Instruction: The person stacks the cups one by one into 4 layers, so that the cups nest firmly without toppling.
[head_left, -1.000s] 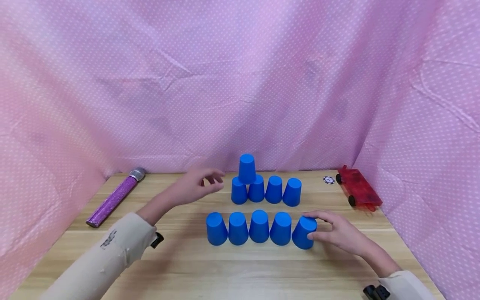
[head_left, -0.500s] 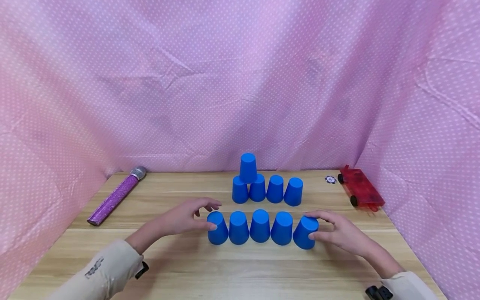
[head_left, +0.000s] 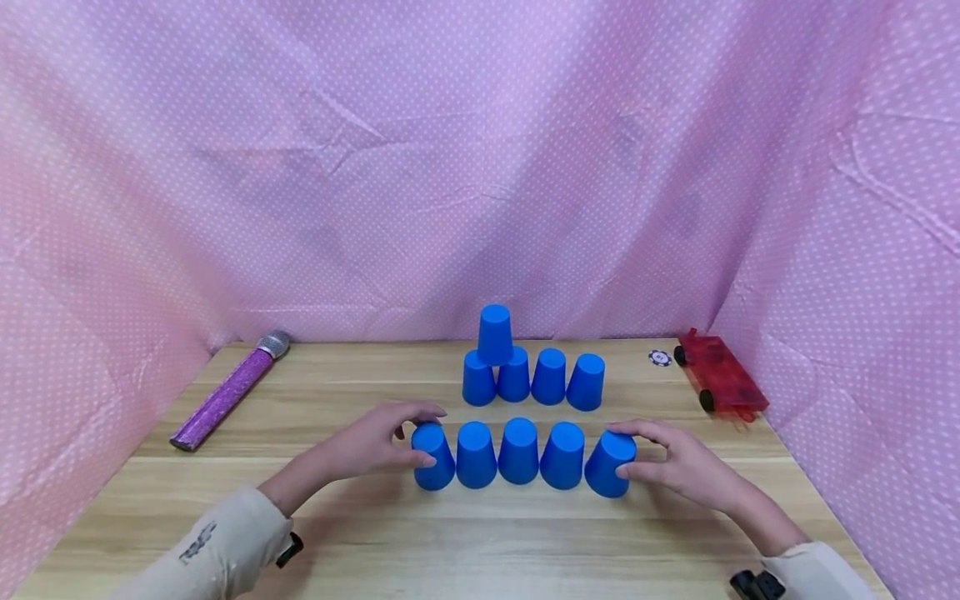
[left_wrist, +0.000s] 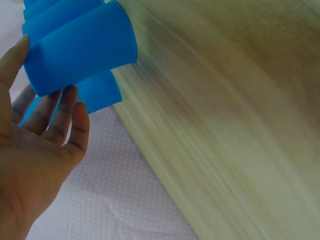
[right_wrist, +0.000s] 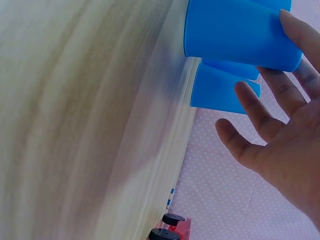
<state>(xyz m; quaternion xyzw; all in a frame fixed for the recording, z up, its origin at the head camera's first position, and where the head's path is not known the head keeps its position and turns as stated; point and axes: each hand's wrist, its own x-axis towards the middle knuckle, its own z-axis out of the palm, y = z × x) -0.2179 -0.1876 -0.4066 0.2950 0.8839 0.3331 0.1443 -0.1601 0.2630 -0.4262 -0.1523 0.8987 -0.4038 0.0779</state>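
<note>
Several upside-down blue cups stand in a front row on the wooden table, one of them the middle cup [head_left: 519, 452]. My left hand [head_left: 367, 443] holds the leftmost cup [head_left: 433, 468] near its top, thumb on the near side and fingers round the far side. At the opposite end, my right hand [head_left: 686, 468] pinches the rightmost cup [head_left: 609, 467] between thumb and fingers; that cup leans slightly. In the right wrist view two of this hand's fingers [right_wrist: 257, 112] are spread away from the cup. Both end cups stay close to their neighbours in the row.
Behind is a second row of blue cups [head_left: 549, 379], with one cup [head_left: 495, 335] stacked across the two at its left. A purple microphone [head_left: 228, 396] lies at left. A poker chip [head_left: 660, 357] and a red toy car [head_left: 722, 377] are at right. Pink dotted cloth [head_left: 480, 167] surrounds the table.
My left hand has come down and toward me from beside the back stack to the leftmost front cup and taken hold of it. My right hand keeps its place on the rightmost cup.
</note>
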